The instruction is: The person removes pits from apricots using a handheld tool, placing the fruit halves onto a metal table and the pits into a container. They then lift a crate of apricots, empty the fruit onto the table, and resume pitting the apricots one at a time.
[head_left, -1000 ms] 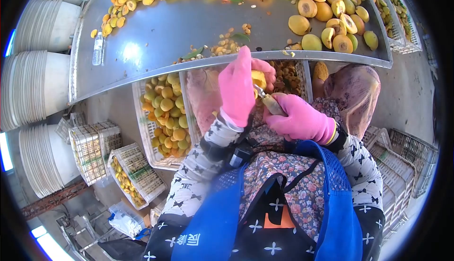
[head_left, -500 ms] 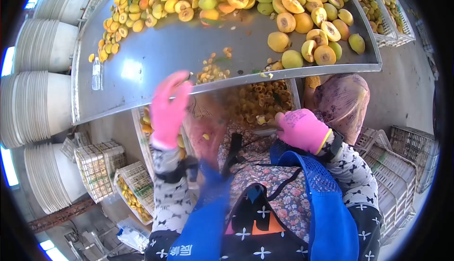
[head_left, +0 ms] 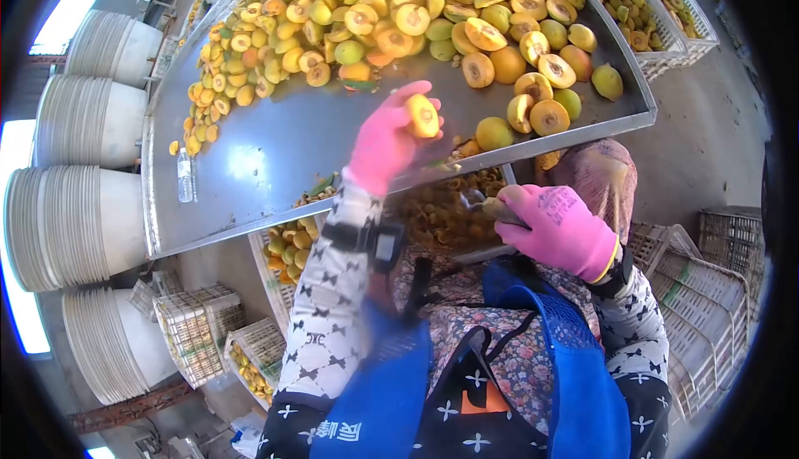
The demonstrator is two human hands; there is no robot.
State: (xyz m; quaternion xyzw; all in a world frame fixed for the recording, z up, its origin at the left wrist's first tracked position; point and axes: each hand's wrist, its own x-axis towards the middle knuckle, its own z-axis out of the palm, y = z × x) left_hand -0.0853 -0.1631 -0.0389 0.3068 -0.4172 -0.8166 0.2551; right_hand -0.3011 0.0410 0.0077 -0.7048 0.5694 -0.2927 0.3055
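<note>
Over the near edge of the metal table [head_left: 275, 151], my left hand [head_left: 384, 147] in a pink glove grips a halved yellow peach [head_left: 424, 116], its cut face turned up. My right hand [head_left: 559, 224], also gloved in pink, is closed round the brownish handle of a small tool [head_left: 504, 211]; its metal end is blurred. Below the table edge, close to that tool, sits a crate of small brown-yellow pieces [head_left: 445, 218]. A big heap of whole and halved peaches [head_left: 366, 22] covers the far part of the table.
A plastic bottle [head_left: 185, 176] lies on the table's left side. Stacked white tubs [head_left: 79, 226] line the left. Fruit crates [head_left: 287, 251] stand below the table, and more crates [head_left: 699, 309] are at the right. A fruit-filled basket [head_left: 666, 47] is at the far right.
My left hand has moved right and now holds a halved peach; before, it was empty with fingers spread. My right hand has shifted slightly, and its tool now shows. The view has turned somewhat.
</note>
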